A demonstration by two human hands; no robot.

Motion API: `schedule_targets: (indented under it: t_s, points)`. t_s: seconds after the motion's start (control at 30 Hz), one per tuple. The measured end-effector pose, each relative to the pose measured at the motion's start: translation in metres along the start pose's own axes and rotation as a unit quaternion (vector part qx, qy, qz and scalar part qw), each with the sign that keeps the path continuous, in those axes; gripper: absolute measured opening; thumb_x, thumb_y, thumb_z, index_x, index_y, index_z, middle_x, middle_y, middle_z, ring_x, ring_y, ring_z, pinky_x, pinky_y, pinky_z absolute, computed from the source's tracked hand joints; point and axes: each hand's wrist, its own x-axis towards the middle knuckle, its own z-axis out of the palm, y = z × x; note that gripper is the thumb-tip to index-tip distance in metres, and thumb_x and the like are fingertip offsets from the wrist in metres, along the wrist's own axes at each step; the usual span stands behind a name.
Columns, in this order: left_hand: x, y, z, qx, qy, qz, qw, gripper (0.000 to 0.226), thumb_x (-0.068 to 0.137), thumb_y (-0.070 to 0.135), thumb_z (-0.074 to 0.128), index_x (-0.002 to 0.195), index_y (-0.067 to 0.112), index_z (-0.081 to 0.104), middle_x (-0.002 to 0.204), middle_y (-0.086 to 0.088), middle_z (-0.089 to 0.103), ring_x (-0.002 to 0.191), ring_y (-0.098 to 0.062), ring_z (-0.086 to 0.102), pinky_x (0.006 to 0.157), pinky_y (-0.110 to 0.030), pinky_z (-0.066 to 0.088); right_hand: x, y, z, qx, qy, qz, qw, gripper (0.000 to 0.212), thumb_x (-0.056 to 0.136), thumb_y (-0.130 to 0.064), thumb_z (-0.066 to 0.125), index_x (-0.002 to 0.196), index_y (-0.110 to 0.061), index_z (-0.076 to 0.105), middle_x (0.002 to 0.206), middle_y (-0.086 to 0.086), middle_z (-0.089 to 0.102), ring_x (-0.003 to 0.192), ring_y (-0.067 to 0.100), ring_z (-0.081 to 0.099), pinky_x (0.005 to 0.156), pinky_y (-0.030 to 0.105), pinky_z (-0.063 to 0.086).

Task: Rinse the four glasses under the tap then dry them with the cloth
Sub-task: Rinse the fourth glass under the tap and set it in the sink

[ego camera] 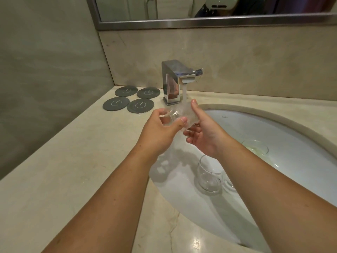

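A clear glass [177, 115] lies tilted between both my hands, right under the running stream from the chrome tap [175, 80]. My left hand [160, 132] grips its left end, thumb across the front. My right hand [202, 132] cups it from the right and below, thumb up by the water. Two more clear glasses rest in the white sink [291, 136]: one [209, 174] lying near my right forearm, another [255, 147] further right, partly hidden by that arm. No cloth is in view.
Four dark round coasters [131, 99] lie on the beige marble counter [73, 161] left of the tap, near the wall corner. A framed mirror [200, 22] hangs above the backsplash.
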Motion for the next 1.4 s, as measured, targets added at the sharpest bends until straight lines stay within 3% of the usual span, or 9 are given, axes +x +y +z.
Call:
schedule_targets:
  t_s: [0.13, 0.23, 0.47, 0.57, 0.7, 0.87, 1.0, 1.17, 1.4]
  points:
    - [0.003, -0.004, 0.002, -0.004, -0.009, 0.011, 1.000, 0.074, 0.084, 0.054, 0.085, 0.146, 0.030, 0.051, 0.135, 0.006, 0.065, 0.120, -0.014, 0.069, 0.108, -0.048, 0.056, 0.005, 0.001, -0.002, 0.028, 0.007, -0.035, 0.999, 0.054, 0.091, -0.061, 0.073, 0.109, -0.010, 0.076, 0.083, 0.005, 0.064, 0.065, 0.017, 0.058, 0.059, 0.028, 0.048]
    - [0.005, -0.002, 0.004, -0.060, -0.008, -0.016, 0.998, 0.077, 0.087, 0.056, 0.081, 0.150, 0.030, 0.046, 0.135, 0.007, 0.065, 0.122, -0.016, 0.069, 0.108, -0.044, 0.057, 0.006, 0.001, -0.002, 0.046, 0.028, -0.058, 0.997, 0.054, 0.090, -0.054, 0.077, 0.114, -0.006, 0.074, 0.091, 0.009, 0.068, 0.069, 0.019, 0.062, 0.061, 0.030, 0.053]
    - [0.005, 0.006, 0.006, -0.176, -0.015, -0.084, 0.981, 0.066, 0.100, 0.047, 0.071, 0.153, 0.012, 0.049, 0.119, -0.008, 0.068, 0.089, -0.022, 0.078, 0.078, -0.029, 0.064, 0.001, -0.002, 0.001, 0.074, 0.005, -0.089, 0.993, 0.023, 0.097, -0.039, 0.071, 0.094, -0.017, 0.077, 0.093, 0.009, 0.073, 0.081, 0.026, 0.064, 0.078, 0.037, 0.055]
    - [0.006, 0.005, 0.003, -0.206, -0.009, -0.082, 0.975, 0.057, 0.101, 0.037, 0.073, 0.148, 0.010, 0.053, 0.124, -0.009, 0.067, 0.094, -0.026, 0.077, 0.082, -0.028, 0.064, 0.001, -0.002, 0.001, 0.066, -0.008, -0.077, 0.995, 0.026, 0.098, -0.041, 0.068, 0.100, -0.017, 0.076, 0.091, 0.007, 0.072, 0.083, 0.024, 0.066, 0.080, 0.039, 0.055]
    - [0.006, 0.004, 0.001, -0.202, -0.020, -0.067, 0.977, 0.045, 0.103, 0.024, 0.072, 0.143, 0.016, 0.051, 0.136, -0.004, 0.066, 0.113, -0.030, 0.076, 0.090, -0.027, 0.063, 0.002, -0.002, 0.000, 0.039, -0.013, -0.041, 0.998, 0.040, 0.097, -0.056, 0.065, 0.106, -0.019, 0.074, 0.089, 0.005, 0.063, 0.072, 0.019, 0.057, 0.061, 0.031, 0.044]
    - [0.005, 0.002, 0.002, -0.192, -0.069, -0.044, 0.978, 0.070, 0.089, 0.017, 0.083, 0.149, 0.028, 0.049, 0.145, -0.010, 0.063, 0.125, -0.025, 0.070, 0.105, -0.039, 0.059, 0.005, -0.002, -0.004, 0.048, -0.002, -0.090, 0.995, 0.035, 0.098, -0.044, 0.071, 0.111, -0.012, 0.073, 0.079, 0.003, 0.062, 0.053, 0.013, 0.050, 0.051, 0.028, 0.037]
    - [0.003, 0.006, 0.002, -0.210, -0.080, -0.056, 0.973, 0.052, 0.100, 0.026, 0.075, 0.144, 0.036, 0.049, 0.136, -0.006, 0.071, 0.098, -0.021, 0.072, 0.099, -0.036, 0.060, 0.009, 0.002, -0.005, 0.019, 0.018, -0.136, 0.990, 0.034, 0.098, -0.030, 0.071, 0.118, -0.003, 0.072, 0.088, 0.007, 0.064, 0.057, 0.017, 0.051, 0.051, 0.030, 0.040]
    - [0.006, 0.001, 0.004, -0.206, -0.051, -0.048, 0.976, 0.044, 0.100, 0.036, 0.074, 0.139, 0.034, 0.055, 0.125, -0.002, 0.076, 0.095, -0.023, 0.076, 0.091, -0.033, 0.062, 0.011, 0.003, -0.003, -0.014, 0.022, -0.185, 0.982, 0.016, 0.097, -0.022, 0.069, 0.112, -0.018, 0.075, 0.093, 0.004, 0.069, 0.061, 0.019, 0.053, 0.054, 0.032, 0.041]
    - [0.006, -0.002, 0.001, -0.188, -0.048, 0.000, 0.981, 0.048, 0.093, 0.028, 0.084, 0.126, 0.045, 0.055, 0.133, -0.012, 0.070, 0.130, -0.024, 0.067, 0.092, -0.032, 0.060, 0.016, 0.003, -0.003, -0.009, 0.017, -0.137, 0.990, 0.040, 0.100, -0.047, 0.065, 0.117, -0.011, 0.072, 0.088, 0.008, 0.068, 0.055, 0.018, 0.057, 0.048, 0.030, 0.037]
